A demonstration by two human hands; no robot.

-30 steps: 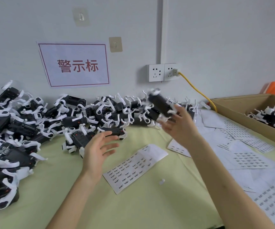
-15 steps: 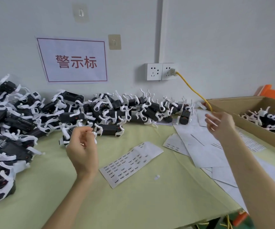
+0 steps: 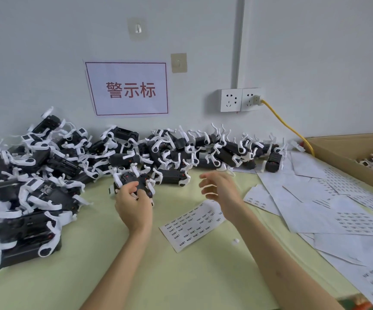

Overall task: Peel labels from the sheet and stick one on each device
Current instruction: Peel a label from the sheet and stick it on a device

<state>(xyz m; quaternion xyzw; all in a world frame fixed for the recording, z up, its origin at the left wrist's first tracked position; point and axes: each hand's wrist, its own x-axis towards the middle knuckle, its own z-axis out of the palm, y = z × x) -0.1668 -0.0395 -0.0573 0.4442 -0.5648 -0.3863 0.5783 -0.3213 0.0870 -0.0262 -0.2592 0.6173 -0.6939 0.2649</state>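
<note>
A heap of black devices (image 3: 46,175) with white clips fills the table's left edge and runs along its back edge against the wall; they overlap too much to count, but there are dozens. At the near fringe of that heap the left hand (image 3: 134,204) curls its fingers round 1 device (image 3: 134,182), lifted just clear of the pale green table (image 3: 181,276). That device's long axis seems to run roughly left to right, though the hand hides its near half.

Just right of that hand lies 1 label sheet (image 3: 192,222), a strip slanting from near-left to far-right, printed with rows of small labels. The right hand (image 3: 221,191) hovers over the sheet's far end, fingers spread and loosely bent, holding nothing. Motion blur softens the fingertips, so I cannot tell whether any touches the paper.

The coming move likely turns on this: the sheet sits between the 2 hands and slightly nearer the person, closer to the right hand, which is free to drop and peel a label while the left hand presents the device beside it.

Further right, several loose sheets (image 3: 337,211) overlap along the table's right edge, at least 6, some bare and some printed. At the far right corner 1 cardboard box (image 3: 337,153) holds a few more devices, cut off by the frame. A tiny white scrap (image 3: 235,241) lies on the table near the strip.
</note>
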